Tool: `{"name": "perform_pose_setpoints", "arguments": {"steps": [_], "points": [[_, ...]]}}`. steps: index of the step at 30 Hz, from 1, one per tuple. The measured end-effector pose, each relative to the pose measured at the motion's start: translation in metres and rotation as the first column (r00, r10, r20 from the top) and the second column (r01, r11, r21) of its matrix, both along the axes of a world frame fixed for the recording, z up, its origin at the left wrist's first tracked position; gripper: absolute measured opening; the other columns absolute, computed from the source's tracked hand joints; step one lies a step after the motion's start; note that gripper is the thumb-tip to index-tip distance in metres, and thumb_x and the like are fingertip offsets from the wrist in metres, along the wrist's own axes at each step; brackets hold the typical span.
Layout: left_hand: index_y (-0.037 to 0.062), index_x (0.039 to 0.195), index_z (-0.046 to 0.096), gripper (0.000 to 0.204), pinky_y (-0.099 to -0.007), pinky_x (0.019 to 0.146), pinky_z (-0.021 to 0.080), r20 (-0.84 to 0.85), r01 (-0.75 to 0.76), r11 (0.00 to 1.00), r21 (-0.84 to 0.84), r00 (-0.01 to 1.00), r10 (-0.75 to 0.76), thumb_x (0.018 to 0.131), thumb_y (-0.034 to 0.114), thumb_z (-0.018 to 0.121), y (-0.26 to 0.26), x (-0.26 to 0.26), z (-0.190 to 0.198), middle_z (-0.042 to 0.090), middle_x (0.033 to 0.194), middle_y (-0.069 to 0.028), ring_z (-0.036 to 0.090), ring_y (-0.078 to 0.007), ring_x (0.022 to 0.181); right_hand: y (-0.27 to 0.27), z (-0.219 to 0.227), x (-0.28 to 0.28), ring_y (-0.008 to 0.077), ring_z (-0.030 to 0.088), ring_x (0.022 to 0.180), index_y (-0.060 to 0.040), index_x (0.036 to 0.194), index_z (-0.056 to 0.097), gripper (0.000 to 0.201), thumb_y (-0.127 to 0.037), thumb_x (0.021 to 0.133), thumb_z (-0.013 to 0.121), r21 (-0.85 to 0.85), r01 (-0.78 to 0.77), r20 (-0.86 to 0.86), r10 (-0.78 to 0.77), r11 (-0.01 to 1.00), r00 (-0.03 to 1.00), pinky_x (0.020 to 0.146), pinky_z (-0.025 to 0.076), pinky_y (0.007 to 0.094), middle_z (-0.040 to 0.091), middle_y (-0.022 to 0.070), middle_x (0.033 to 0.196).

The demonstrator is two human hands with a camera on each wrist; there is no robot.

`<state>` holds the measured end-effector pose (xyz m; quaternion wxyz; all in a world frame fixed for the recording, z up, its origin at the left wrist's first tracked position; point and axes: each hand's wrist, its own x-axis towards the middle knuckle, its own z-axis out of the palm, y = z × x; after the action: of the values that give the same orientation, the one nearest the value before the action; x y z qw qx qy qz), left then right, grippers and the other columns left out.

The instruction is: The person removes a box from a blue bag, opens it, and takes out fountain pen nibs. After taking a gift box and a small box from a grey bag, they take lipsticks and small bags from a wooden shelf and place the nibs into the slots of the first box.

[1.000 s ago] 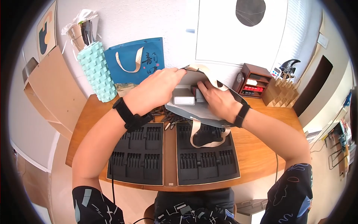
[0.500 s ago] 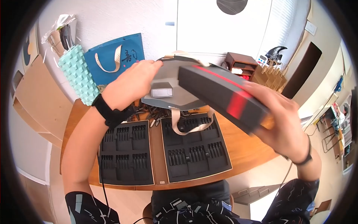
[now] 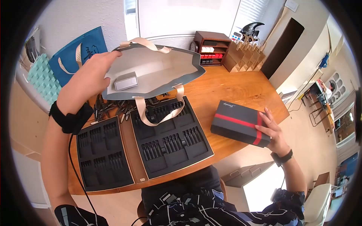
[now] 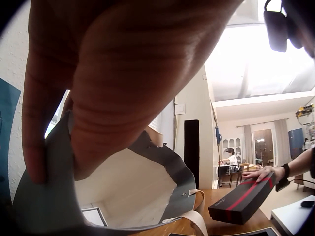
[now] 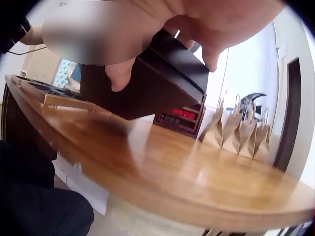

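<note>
head camera looks down, wrist cameras across; all show the box [image 3: 236, 122].

A blue bag [image 3: 93, 39] stands beside a teal vase [image 3: 45, 81], as brown paper bags [image 3: 245, 56] line up by a small wooden cabinet [image 3: 212, 36].

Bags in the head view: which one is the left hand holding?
The gaping grey bag: the left hand pinches its rim; the blue bag and brown paper bags stand farther back.
</note>
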<state>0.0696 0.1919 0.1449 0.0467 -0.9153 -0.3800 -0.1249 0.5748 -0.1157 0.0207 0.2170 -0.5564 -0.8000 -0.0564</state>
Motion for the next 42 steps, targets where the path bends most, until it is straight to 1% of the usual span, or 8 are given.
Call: {"name": "perform_pose_setpoints", "arguments": {"steps": [11, 15, 22, 25, 29, 35, 37, 42], "points": [[0.0072, 0.148, 0.051, 0.074, -0.0446, 0.116, 0.045, -0.006, -0.018, 1.0, 0.013, 1.0, 0.018, 0.078, -0.009, 0.069, -0.002, 0.0, 0.002, 0.061, 0.143, -0.0193, 0.056, -0.0393, 0.134, 0.03, -0.037, 0.048, 0.0481, 0.033, 0.155, -0.0241, 0.151, 0.059, 0.086, 0.012, 0.075, 0.078, -0.209, 0.112, 0.138, -0.084, 0.971, 0.987, 0.118, 0.047, 0.0511, 0.036, 0.0206, 0.169], [0.008, 0.148, 0.051, 0.075, -0.0447, 0.117, 0.045, -0.013, -0.024, 1.0, 0.015, 1.0, 0.024, 0.078, -0.009, 0.069, -0.001, -0.001, 0.0, 0.061, 0.144, -0.0189, 0.056, -0.0393, 0.134, 0.049, -0.042, 0.065, 0.0479, 0.029, 0.157, -0.0205, 0.159, 0.049, 0.094, 0.015, 0.076, 0.071, -0.26, 0.09, 0.034, -0.084, 0.961, 0.996, 0.123, 0.04, 0.0521, 0.031, 0.0203, 0.171], [0.0086, 0.148, 0.05, 0.075, -0.0453, 0.117, 0.044, -0.034, -0.024, 1.0, -0.007, 0.999, 0.024, 0.078, -0.009, 0.07, -0.001, 0.0, 0.003, 0.06, 0.144, -0.0191, 0.055, -0.0398, 0.134, 0.083, 0.01, 0.05, 0.0449, 0.013, 0.163, -0.0145, 0.166, 0.037, 0.094, -0.009, 0.082, 0.08, -0.605, -0.065, -0.217, -0.086, 0.793, 0.972, 0.129, 0.025, 0.054, 0.018, 0.0229, 0.176], [0.0088, 0.149, 0.05, 0.075, -0.0456, 0.117, 0.044, -0.031, -0.033, 0.999, -0.013, 0.999, 0.033, 0.079, -0.009, 0.07, -0.001, 0.0, 0.002, 0.06, 0.144, -0.0196, 0.055, -0.0401, 0.133, 0.096, 0.018, 0.024, 0.0488, 0.007, 0.162, -0.0173, 0.169, 0.029, 0.112, -0.03, 0.077, 0.091, -0.605, 0.082, -0.163, -0.225, 0.792, 0.961, 0.128, 0.025, 0.0566, 0.008, 0.025, 0.177], [0.0086, 0.149, 0.05, 0.075, -0.0455, 0.116, 0.044, -0.037, -0.008, 1.0, 0.007, 0.999, 0.008, 0.079, -0.008, 0.07, -0.002, 0.002, 0.004, 0.061, 0.142, -0.0202, 0.056, -0.0403, 0.132, 0.099, 0.02, -0.033, 0.0581, 0.017, 0.156, -0.0234, 0.171, 0.016, 0.146, -0.059, 0.055, 0.097, -0.673, 0.106, 0.098, -0.054, 0.732, 0.994, 0.124, 0.029, 0.0617, 0.008, 0.0331, 0.173], [0.007, 0.148, 0.05, 0.074, -0.0448, 0.116, 0.045, -0.028, -0.022, 1.0, -0.016, 0.999, 0.022, 0.079, -0.008, 0.071, -0.003, 0.001, 0.002, 0.062, 0.141, -0.0198, 0.056, -0.0401, 0.132, 0.106, 0.013, -0.038, 0.0535, 0.044, 0.139, -0.0227, 0.171, 0.018, 0.138, -0.056, 0.06, 0.094, -0.628, 0.111, 0.211, 0.031, 0.77, 0.977, 0.115, 0.041, 0.0573, 0.04, 0.0346, 0.151], [0.0067, 0.148, 0.05, 0.074, -0.0444, 0.116, 0.045, -0.015, -0.026, 0.999, -0.021, 1.0, 0.026, 0.079, -0.008, 0.072, 0.0, -0.003, -0.001, 0.061, 0.141, -0.0196, 0.057, -0.04, 0.132, 0.094, 0.01, -0.045, 0.0529, 0.054, 0.127, -0.0134, 0.169, 0.024, 0.138, -0.066, 0.061, 0.091, -0.605, 0.335, 0.25, -0.227, 0.722, 0.941, 0.109, 0.047, 0.0521, 0.05, 0.0345, 0.137], [0.0065, 0.149, 0.05, 0.075, -0.0439, 0.117, 0.045, 0.003, 0.001, 1.0, 0.004, 1.0, -0.001, 0.079, -0.007, 0.074, -0.002, -0.005, -0.003, 0.06, 0.144, -0.0188, 0.056, -0.0393, 0.134, 0.075, 0.012, -0.052, 0.0467, 0.074, 0.077, -0.0004, 0.156, 0.048, 0.084, -0.065, 0.103, 0.051, -0.48, 0.591, 0.285, -0.521, 0.649, 0.804, 0.076, 0.058, 0.0529, 0.068, 0.0312, 0.069]]}}
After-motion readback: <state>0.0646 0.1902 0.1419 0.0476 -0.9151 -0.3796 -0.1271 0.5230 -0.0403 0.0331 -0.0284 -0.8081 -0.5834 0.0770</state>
